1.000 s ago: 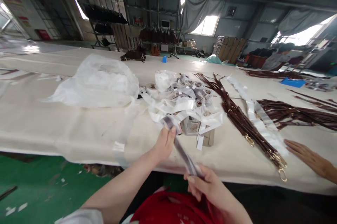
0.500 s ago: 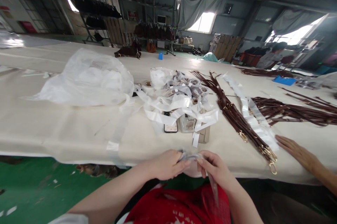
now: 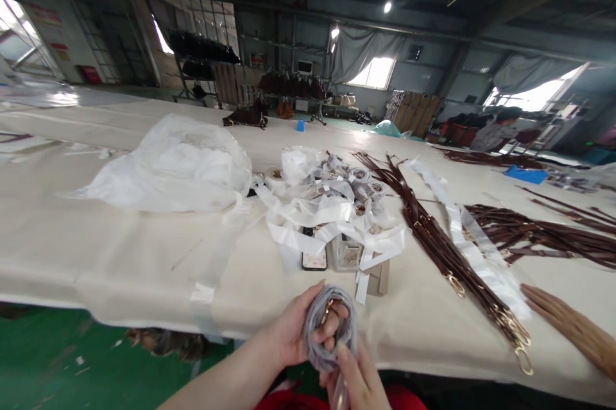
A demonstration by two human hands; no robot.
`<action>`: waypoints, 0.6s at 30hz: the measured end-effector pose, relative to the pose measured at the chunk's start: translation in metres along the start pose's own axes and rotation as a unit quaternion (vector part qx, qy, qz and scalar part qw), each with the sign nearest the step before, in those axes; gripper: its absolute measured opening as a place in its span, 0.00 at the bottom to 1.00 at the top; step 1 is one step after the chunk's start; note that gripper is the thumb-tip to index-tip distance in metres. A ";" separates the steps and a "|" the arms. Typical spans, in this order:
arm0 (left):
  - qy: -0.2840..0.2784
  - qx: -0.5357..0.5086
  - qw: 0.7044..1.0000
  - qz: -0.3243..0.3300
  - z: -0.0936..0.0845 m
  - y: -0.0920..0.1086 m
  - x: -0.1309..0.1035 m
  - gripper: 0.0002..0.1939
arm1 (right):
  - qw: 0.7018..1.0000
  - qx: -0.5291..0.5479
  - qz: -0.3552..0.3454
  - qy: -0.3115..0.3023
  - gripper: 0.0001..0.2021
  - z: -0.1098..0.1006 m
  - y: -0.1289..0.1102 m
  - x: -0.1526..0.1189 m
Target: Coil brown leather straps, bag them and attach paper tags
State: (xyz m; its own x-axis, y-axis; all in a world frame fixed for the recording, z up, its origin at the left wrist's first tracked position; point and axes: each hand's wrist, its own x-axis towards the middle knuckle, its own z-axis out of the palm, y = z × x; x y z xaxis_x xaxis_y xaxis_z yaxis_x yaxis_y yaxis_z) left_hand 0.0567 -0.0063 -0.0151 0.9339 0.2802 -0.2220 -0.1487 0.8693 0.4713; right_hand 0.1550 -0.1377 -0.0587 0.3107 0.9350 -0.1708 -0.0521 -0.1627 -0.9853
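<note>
Just over the table's front edge, a strap wound into a ring and wrapped in clear film is held up between both hands. My left hand grips the coil from its left side, fingers reaching through the middle. A gold-coloured clasp shows inside the ring. My right hand pinches the lower right of the coil, where a loose end of clear film hangs down. Beyond lie a phone, a clear plastic box and a pile of wrapped coiled straps.
Brown straps with gold hooks lie to the right beside strips of clear film. Another person's hand rests at the table's right front. A large plastic bag stands left, and a beige card piece lies near the box.
The coiled strap is raised and turned so its ring faces me, with the clasp showing. The camera view has tilted up. The other person's hand stays by the film strips.
</note>
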 end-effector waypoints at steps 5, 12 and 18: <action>0.075 0.062 0.995 0.034 -0.002 -0.003 -0.001 0.33 | 0.997 -0.057 -0.026 0.044 0.31 -0.013 -0.015 0.005; 0.095 0.476 0.863 0.141 0.002 0.019 -0.017 0.27 | 0.928 -0.352 -0.062 -0.108 0.13 -0.049 -0.050 0.005; 0.166 0.531 0.806 0.204 0.007 0.009 -0.008 0.18 | 0.966 -0.252 -0.048 -0.039 0.18 -0.035 -0.043 0.009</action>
State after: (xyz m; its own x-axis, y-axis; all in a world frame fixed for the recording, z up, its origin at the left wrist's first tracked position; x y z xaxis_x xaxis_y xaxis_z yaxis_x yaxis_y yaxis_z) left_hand 0.0504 -0.0041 -0.0029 0.7138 0.7003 0.0031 0.1049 -0.1113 0.9882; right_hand 0.1935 -0.1337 -0.0182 0.2188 0.9708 -0.0983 0.4480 -0.1894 -0.8737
